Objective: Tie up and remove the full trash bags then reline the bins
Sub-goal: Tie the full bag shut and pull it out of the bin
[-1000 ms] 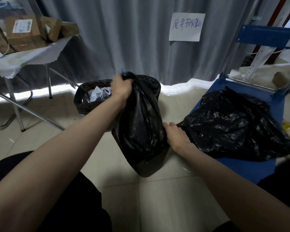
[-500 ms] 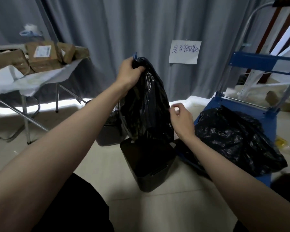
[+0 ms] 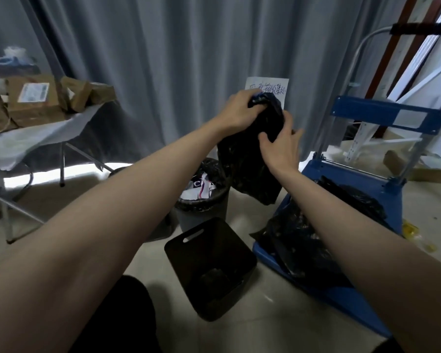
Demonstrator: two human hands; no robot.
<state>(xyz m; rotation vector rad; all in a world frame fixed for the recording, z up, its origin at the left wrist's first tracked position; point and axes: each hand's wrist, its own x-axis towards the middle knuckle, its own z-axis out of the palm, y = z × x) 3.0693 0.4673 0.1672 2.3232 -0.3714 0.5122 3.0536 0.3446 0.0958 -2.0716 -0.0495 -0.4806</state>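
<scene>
Bag (image 3: 250, 159): black, full; hangs clear above the floor, between round bin and cart. A second ago it sat in the square bin.
Left hand (image 3: 237, 112): I see its fingers clenched round the gathered neck.
Right hand (image 3: 281, 143): curled on the neck just below; was down at the bag's side.
Square bin (image 3: 209, 266): unlined now, so I judge relining comes after knotting.
Round bin (image 3: 203, 200): still lined, paper inside.
Cart (image 3: 341, 296): carries another black bag (image 3: 303, 240).
</scene>
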